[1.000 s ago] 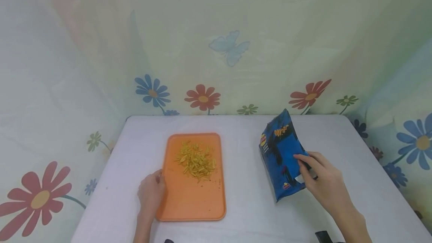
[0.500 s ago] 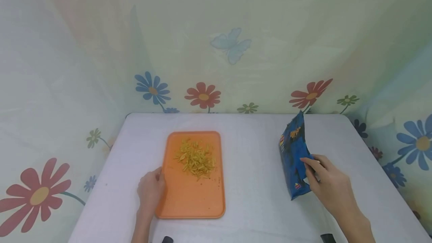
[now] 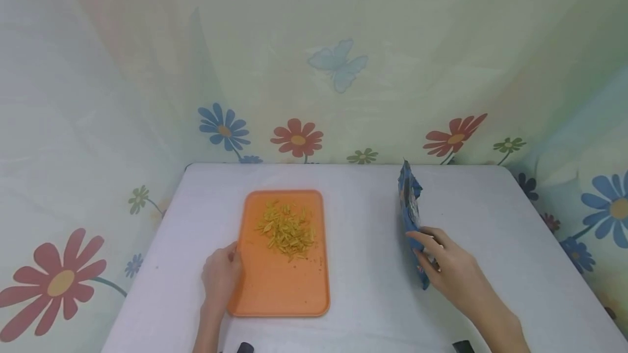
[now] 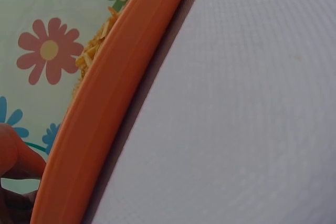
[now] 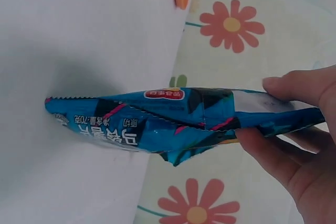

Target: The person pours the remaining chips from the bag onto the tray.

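Observation:
At the left rim of an orange tray [image 3: 275, 296], my left hand [image 3: 222, 277] grips the edge with bent fingers. On the tray's far half lies a heap of yellow potato sticks [image 3: 288, 233]. My right hand [image 3: 453, 266] pinches a blue chip bag [image 3: 409, 200] between thumb and fingers, to the right of the tray. The bag is turned nearly edge-on in the head view. In the right wrist view, the chip bag [image 5: 126, 127] looks flattened, with its serrated edge towards the white tabletop. The left wrist view shows the tray's side wall [image 4: 105, 108] and part of the left hand.
A white-covered table [image 3: 363, 287] bears everything. Behind it and at the sides hangs a curtain [image 3: 275, 42] printed with flowers and a butterfly. Two dark objects poke in at the bottom edge, one by each forearm.
My right hand has turned the chip bag from showing its broad front to nearly edge-on. The bag went right first, then back left. My left hand stays at the tray's rim.

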### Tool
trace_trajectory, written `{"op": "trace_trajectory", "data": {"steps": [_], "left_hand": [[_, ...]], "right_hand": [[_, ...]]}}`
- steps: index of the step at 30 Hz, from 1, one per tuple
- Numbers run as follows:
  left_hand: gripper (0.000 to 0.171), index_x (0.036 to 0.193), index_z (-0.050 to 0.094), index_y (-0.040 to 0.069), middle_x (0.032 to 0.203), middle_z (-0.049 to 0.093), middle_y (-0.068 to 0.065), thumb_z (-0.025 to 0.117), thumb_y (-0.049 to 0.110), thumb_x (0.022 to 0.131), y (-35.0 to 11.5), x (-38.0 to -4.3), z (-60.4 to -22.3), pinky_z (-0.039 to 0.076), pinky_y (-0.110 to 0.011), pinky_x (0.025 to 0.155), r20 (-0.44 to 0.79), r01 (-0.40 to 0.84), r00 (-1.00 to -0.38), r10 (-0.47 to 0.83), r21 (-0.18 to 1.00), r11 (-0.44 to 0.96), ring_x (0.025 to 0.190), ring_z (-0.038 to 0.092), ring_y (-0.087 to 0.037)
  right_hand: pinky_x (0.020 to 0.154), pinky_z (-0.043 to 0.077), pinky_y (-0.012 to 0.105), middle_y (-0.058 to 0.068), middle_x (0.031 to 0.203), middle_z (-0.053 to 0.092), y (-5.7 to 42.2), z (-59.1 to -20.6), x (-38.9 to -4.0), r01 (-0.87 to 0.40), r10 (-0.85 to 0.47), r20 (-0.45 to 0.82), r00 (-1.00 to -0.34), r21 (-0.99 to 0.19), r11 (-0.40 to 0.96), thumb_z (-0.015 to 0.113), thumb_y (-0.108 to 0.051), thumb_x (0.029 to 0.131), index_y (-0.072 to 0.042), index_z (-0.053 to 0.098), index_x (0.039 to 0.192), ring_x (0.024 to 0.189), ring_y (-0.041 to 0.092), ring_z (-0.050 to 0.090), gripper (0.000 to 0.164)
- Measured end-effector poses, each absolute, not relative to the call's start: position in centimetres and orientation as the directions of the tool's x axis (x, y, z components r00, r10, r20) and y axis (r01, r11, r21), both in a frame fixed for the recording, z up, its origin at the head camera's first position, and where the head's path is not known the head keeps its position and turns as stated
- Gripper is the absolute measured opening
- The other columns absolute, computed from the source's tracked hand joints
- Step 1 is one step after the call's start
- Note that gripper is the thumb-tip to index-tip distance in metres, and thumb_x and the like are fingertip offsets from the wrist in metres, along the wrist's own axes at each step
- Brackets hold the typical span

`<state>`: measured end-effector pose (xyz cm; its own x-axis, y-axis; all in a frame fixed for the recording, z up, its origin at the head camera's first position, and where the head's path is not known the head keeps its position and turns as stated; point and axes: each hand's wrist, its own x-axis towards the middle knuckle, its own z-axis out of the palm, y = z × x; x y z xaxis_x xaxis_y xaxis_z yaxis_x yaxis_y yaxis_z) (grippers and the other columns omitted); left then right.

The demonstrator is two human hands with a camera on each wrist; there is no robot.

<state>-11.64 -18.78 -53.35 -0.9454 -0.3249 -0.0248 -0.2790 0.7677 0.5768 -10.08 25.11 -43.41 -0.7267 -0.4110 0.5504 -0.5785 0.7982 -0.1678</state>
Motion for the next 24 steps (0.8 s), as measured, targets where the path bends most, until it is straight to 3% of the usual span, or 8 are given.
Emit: {"op": "trace_trajectory", "data": {"steps": [2, 3, 15, 21, 24], "left_hand": [[0.036, 0.127, 0.062, 0.003, 0.068, 0.059, -0.006, 0.055, 0.015, 0.095, -18.8, -11.6, -53.3, 0.033, -0.025, 0.043, -0.024, -0.278, -0.945, -0.325, 0.580, 0.766, 0.047, 0.042, -0.012], [0.036, 0.127, 0.062, 0.003, 0.066, 0.057, -0.005, 0.055, 0.015, 0.095, -18.8, -11.6, -53.3, 0.033, -0.025, 0.043, -0.026, -0.280, -0.945, -0.325, 0.581, 0.764, 0.046, 0.041, -0.012], [0.037, 0.129, 0.061, 0.002, 0.074, 0.063, -0.008, 0.055, 0.015, 0.095, -18.8, -11.7, -53.2, 0.034, -0.025, 0.043, -0.039, -0.282, -0.946, -0.322, 0.588, 0.758, 0.047, 0.042, -0.012], [0.036, 0.128, 0.061, 0.001, 0.076, 0.064, -0.009, 0.055, 0.015, 0.095, -18.9, -11.6, -53.3, 0.034, -0.025, 0.043, -0.034, -0.274, -0.948, -0.315, 0.592, 0.758, 0.047, 0.042, -0.012], [0.036, 0.128, 0.061, 0.001, 0.076, 0.064, -0.009, 0.055, 0.015, 0.095, -18.9, -11.6, -53.3, 0.034, -0.025, 0.043, -0.037, -0.277, -0.947, -0.318, 0.592, 0.757, 0.047, 0.042, -0.012]], "right_hand": [[0.055, 0.042, 0.009, 0.009, 0.111, 0.060, 24.7, -43.4, -10.0, -0.578, -0.424, 0.519, -0.742, -0.175, 0.797, 0.083, 0.004, 0.065, -0.012, 0.065, 0.117, 0.068, 0.007, 0.059, 0.057], [0.055, 0.043, 0.009, 0.009, 0.112, 0.060, 24.5, -43.3, -10.0, -0.579, -0.429, 0.508, -0.747, -0.179, 0.796, 0.083, 0.005, 0.063, -0.013, 0.065, 0.117, 0.068, 0.006, 0.059, 0.060], [0.056, 0.045, 0.012, 0.007, 0.114, 0.057, 23.3, -43.6, -10.3, -0.637, -0.507, 0.443, -0.739, -0.218, 0.739, 0.081, 0.007, 0.065, -0.017, 0.060, 0.124, 0.074, 0.005, 0.057, 0.067], [0.062, 0.053, 0.021, 0.006, 0.112, 0.059, 22.4, -43.9, -10.5, -0.654, -0.530, 0.432, -0.730, -0.215, 0.725, 0.084, 0.001, 0.066, -0.020, 0.061, 0.123, 0.087, 0.017, 0.066, 0.065], [0.063, 0.054, 0.023, 0.005, 0.109, 0.060, 21.8, -44.1, -10.6, -0.670, -0.547, 0.439, -0.713, -0.198, 0.715, 0.085, -0.001, 0.066, -0.020, 0.063, 0.119, 0.087, 0.017, 0.067, 0.061]]}}
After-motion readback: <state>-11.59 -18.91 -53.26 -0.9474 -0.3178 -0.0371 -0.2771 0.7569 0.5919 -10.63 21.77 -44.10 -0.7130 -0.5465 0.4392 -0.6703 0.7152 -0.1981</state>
